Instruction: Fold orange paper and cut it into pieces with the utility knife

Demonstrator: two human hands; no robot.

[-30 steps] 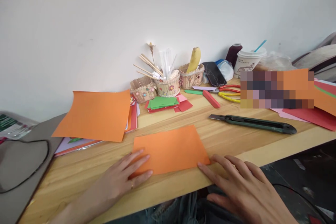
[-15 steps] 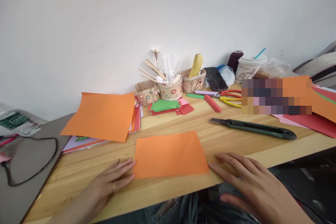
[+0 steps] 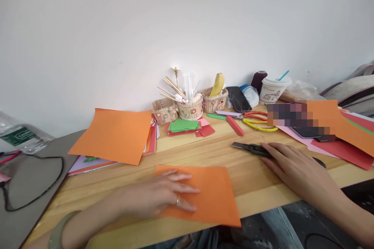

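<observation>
Orange paper (image 3: 213, 198) lies flat at the near edge of the wooden desk (image 3: 204, 151), with one corner poking over the edge. The left hand (image 3: 163, 196) lies on top of it, open and flat, fingers spread, pressing it down. The right hand (image 3: 292, 163) rests on the dark knife cutter (image 3: 251, 148), which lies on the desk to the right of the paper. Its fingers lie loosely over the handle, not closed around it. A bigger orange sheet (image 3: 113, 134) sits on a pile at the left. Little baskets (image 3: 189, 107) with sticks stand by the wall, near green and red paper bits (image 3: 187, 126), scissors (image 3: 257, 118) and a paper cup (image 3: 273, 89).
</observation>
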